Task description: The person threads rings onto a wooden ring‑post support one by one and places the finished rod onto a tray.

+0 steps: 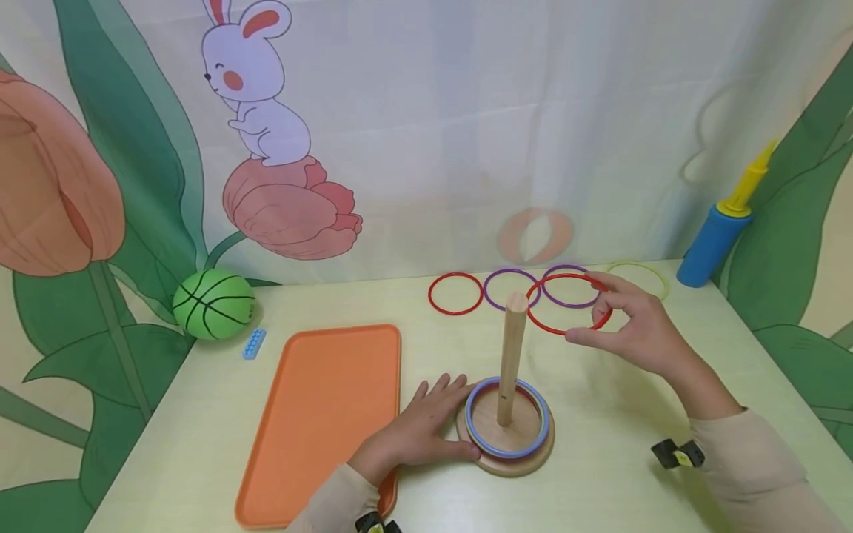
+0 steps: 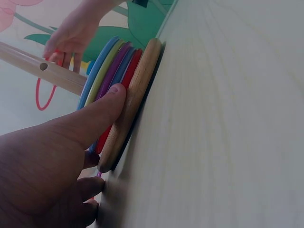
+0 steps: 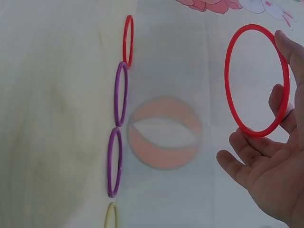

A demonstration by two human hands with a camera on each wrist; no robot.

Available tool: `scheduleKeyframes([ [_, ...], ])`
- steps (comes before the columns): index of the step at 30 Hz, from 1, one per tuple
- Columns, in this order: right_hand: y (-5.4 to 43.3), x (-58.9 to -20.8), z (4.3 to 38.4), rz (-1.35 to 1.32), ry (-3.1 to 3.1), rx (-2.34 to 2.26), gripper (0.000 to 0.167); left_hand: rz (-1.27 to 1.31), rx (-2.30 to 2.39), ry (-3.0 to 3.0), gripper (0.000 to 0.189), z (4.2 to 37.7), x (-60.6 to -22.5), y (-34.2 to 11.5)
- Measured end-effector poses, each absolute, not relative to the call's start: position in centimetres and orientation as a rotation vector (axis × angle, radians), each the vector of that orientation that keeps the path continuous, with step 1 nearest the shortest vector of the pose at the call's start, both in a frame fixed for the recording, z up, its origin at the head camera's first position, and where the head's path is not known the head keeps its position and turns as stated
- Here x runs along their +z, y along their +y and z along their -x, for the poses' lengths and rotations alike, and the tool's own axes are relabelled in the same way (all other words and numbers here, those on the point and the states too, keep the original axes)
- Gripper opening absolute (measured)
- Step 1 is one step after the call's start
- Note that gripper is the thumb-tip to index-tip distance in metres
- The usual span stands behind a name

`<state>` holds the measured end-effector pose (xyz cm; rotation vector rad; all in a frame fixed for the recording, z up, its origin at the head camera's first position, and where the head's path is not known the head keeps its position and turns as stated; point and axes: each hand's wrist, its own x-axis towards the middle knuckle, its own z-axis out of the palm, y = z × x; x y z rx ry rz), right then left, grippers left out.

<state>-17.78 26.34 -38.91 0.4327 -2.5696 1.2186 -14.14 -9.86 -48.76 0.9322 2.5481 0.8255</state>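
A wooden ring-toss stand has a round base (image 1: 509, 468) and an upright post (image 1: 512, 355). Several rings lie stacked round the post's foot, a light blue ring (image 1: 547, 426) on top; the left wrist view shows yellow-green, purple, blue and red under it. My left hand (image 1: 426, 429) rests against the base's left side, its thumb touching the base and ring edges, fingers spread. Raised right of the post top, my right hand (image 1: 633, 326) pinches a red ring (image 3: 227, 80) between thumb and fingers. The ring hangs clear of the post.
Along the back edge lie another red ring (image 1: 456, 314), two purple rings (image 1: 485, 289) and a yellow-green ring (image 1: 666, 281). An orange tray (image 1: 333, 414) is left of the stand. Farther out are a green ball (image 1: 213, 303), a blue toy brick (image 1: 254, 344) and a blue-yellow pump (image 1: 713, 244).
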Motion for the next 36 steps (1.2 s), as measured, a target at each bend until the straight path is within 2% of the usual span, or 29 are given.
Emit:
scheduleKeyframes([
  [36, 25.4, -32.3, 16.9, -0.615, -2.407, 1.189, 0.046, -0.934, 0.841, 2.539, 0.096, 14.3, -48.9, -9.8],
])
